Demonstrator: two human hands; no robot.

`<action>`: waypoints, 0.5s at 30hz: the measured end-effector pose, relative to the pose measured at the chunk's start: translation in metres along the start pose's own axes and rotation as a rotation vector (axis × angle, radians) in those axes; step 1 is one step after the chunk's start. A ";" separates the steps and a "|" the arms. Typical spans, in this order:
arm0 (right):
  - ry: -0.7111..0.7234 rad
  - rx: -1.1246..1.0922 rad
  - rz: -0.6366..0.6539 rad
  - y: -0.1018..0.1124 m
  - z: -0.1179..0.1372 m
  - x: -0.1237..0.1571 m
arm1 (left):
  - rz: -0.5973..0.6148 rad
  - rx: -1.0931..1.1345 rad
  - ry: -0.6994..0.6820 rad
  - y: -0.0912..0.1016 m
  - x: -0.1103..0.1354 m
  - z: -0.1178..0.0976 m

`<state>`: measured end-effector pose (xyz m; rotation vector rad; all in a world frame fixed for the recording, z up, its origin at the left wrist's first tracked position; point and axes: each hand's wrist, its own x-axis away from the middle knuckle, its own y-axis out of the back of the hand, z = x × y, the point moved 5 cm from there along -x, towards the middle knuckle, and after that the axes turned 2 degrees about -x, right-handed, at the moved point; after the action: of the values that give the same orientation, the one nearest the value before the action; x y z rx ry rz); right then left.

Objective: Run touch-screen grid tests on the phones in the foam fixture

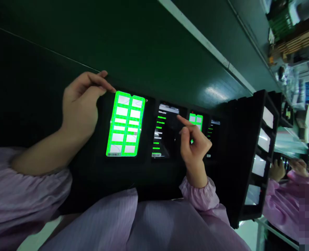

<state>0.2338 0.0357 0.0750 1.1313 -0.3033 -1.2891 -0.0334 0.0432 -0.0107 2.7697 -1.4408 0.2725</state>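
Observation:
Several phones lie in a row in a black tray [133, 169]. The leftmost phone [125, 130] shows a bright green grid with white blocks. My left hand [82, 104] is bent at its upper left corner, one fingertip at the edge, holding nothing. To its right, a second phone [167, 136] displays a dark list with green and white lines. My right hand [195, 143] points at this screen with the index finger stretched out and the other fingers curled; whether the fingertip touches cannot be told. That hand partly covers a third phone [195, 118] with a green grid.
A fourth phone [214, 137] with a dark list lies farther right. Beyond it stands a black rack [244, 167] holding several pale-screened devices. A dark green bench surface [133, 45] stretches behind. At far right, another person's pink sleeve [280, 198] and hands show.

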 end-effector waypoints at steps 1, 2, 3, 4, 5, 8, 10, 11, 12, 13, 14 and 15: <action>-0.028 0.010 -0.054 0.006 -0.008 0.004 | 0.001 -0.007 -0.006 -0.001 0.001 -0.001; -0.044 0.012 -0.098 0.010 -0.014 0.009 | 0.003 -0.016 -0.006 -0.001 0.001 -0.002; -0.043 0.010 -0.127 0.012 -0.017 0.013 | 0.005 -0.027 -0.001 -0.002 0.002 -0.003; -0.025 0.010 -0.138 0.012 -0.019 0.016 | 0.007 -0.040 0.007 -0.002 0.002 -0.003; 0.008 0.017 -0.124 0.011 -0.019 0.019 | 0.005 -0.052 0.012 -0.002 0.002 -0.003; 0.107 0.062 -0.029 0.001 -0.016 0.023 | 0.035 -0.109 -0.023 -0.002 0.006 -0.007; 0.139 0.083 0.016 -0.003 -0.014 0.023 | 0.089 -0.155 -0.059 -0.003 0.010 -0.010; 0.150 0.084 0.026 -0.004 -0.013 0.022 | 0.115 -0.177 -0.079 -0.003 0.013 -0.012; 0.160 0.080 0.033 -0.004 -0.012 0.022 | 0.140 -0.196 -0.099 -0.004 0.015 -0.014; 0.172 0.073 0.041 -0.005 -0.011 0.022 | 0.151 -0.207 -0.119 -0.004 0.017 -0.015; 0.181 0.066 0.053 -0.005 -0.009 0.023 | 0.158 -0.219 -0.131 -0.005 0.018 -0.016; 0.188 0.061 0.068 -0.006 -0.006 0.023 | 0.156 -0.221 -0.129 -0.005 0.018 -0.016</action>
<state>0.2419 0.0195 0.0580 1.2740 -0.2404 -1.1115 -0.0213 0.0331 0.0082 2.5452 -1.6084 -0.0638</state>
